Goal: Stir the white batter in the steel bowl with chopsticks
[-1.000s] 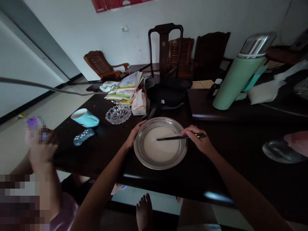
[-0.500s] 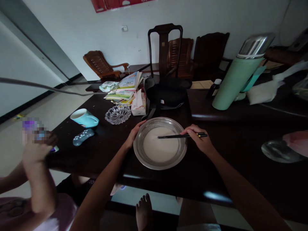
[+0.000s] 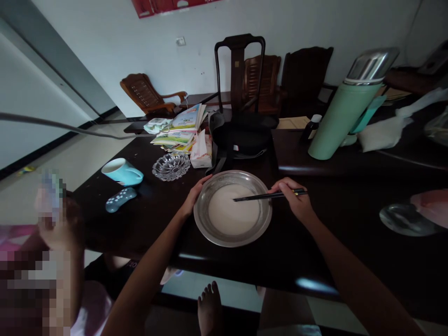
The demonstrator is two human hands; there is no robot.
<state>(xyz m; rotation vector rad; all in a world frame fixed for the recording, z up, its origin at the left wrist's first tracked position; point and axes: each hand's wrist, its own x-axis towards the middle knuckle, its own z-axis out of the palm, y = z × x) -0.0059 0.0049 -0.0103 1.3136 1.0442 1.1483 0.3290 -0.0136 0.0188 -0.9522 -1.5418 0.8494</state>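
A round metal bowl (image 3: 233, 241) stands on the dark table in front of me, with a pale, milky liquid (image 3: 231, 219) inside. My left hand (image 3: 195, 195) grips the bowl's left side, its fingers partly hidden behind the rim. Dark chopsticks (image 3: 261, 196) are pinched in my right hand (image 3: 297, 201), which is just past the right rim. They slant across that rim, and their tips reach the liquid near the middle of the bowl.
Left of the bowl are a light-blue mug (image 3: 128, 173), a grey game controller (image 3: 121, 199) and a glass dish (image 3: 171, 167). Behind stand a tissue box (image 3: 202, 153), booklets and a black bag (image 3: 245, 140). A green thermos (image 3: 345, 121) stands right. Another person sits at far left.
My right hand has shifted slightly right, drawing the chopstick tips a little right through the liquid. My left hand and the bowl stay put. The other person at left has moved their arms.
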